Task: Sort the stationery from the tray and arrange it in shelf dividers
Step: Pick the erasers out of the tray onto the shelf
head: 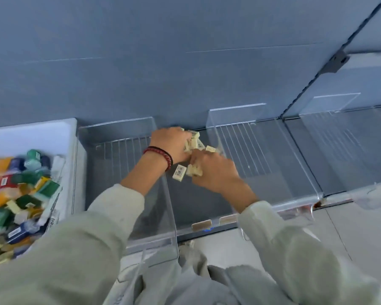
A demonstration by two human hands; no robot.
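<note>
At frame centre, both hands reach into the shelf (198, 199) compartment between two clear dividers (165, 208). The left hand (171, 143), bracelets (161, 155) on its wrist, curls round a bunch of cream erasers (194, 140) near the back wall. Just below, the right hand (215, 170) pinches more; a single eraser (179, 172) shows beside it. At the left edge, the white tray (72, 137) holds mixed stationery (20, 183).

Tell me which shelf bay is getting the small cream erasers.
The second clear-walled bay right of the white tray, where the left hand and right hand hold small cream erasers; neighbouring bays show none.
</note>
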